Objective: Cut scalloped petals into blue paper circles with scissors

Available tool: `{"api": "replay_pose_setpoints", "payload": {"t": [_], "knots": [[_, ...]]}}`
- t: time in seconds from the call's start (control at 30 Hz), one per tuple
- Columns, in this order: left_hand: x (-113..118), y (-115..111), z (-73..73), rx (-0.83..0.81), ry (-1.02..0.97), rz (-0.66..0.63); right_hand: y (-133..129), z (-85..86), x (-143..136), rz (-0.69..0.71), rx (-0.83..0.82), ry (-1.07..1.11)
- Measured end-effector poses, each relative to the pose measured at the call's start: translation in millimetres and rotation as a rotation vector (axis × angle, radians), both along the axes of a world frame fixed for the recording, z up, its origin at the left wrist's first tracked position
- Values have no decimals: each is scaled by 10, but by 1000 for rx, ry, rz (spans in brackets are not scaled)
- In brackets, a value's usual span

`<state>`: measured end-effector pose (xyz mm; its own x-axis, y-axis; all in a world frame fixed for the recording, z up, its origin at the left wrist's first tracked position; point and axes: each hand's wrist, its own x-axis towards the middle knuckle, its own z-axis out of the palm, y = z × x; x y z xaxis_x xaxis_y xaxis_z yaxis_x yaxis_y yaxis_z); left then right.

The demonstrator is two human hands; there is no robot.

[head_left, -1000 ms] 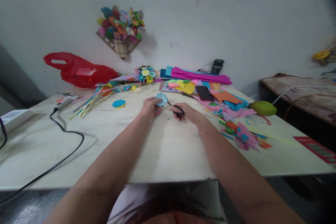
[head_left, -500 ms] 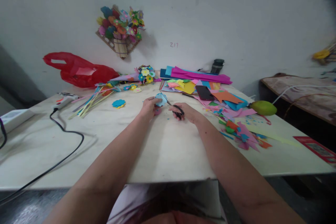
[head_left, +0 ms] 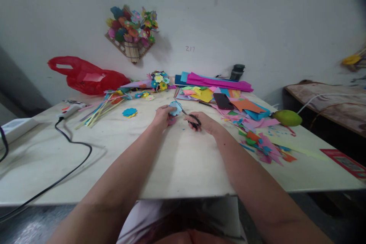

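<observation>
Between the thumb and fingers of my left hand (head_left: 163,116) is a light blue paper piece (head_left: 175,109) with a rounded outline. My right hand (head_left: 201,121) has its fingers through the dark handles of a pair of scissors (head_left: 194,121). The blades point up and left and meet the right edge of the blue paper; whether they are parted I cannot make out. Just under my left hand a bit of pink paper (head_left: 171,121) shows. To the left, a blue paper flower (head_left: 130,112) lies on top of a yellow one on the white table (head_left: 183,164).
Colourful paper scraps (head_left: 265,146), a phone (head_left: 223,101) and a green mango-like fruit (head_left: 288,117) lie at the right. Folded magenta paper (head_left: 219,82) is along the wall. A red plastic bag (head_left: 85,76), paper strips (head_left: 97,112) and a power strip (head_left: 71,109) with a black cable occupy the left.
Both hands, the paper and the scissors hold almost the same place. The whole view has shifted very slightly.
</observation>
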<state>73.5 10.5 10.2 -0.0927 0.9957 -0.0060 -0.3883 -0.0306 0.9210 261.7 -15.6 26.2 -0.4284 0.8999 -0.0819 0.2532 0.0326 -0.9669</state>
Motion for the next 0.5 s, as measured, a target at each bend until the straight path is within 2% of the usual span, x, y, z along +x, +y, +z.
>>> {"api": "replay_pose_setpoints", "payload": {"t": [0.5], "knots": [[-79,-28,79,-70,59,-80,-7,0,-4,10,-9,-16]]}}
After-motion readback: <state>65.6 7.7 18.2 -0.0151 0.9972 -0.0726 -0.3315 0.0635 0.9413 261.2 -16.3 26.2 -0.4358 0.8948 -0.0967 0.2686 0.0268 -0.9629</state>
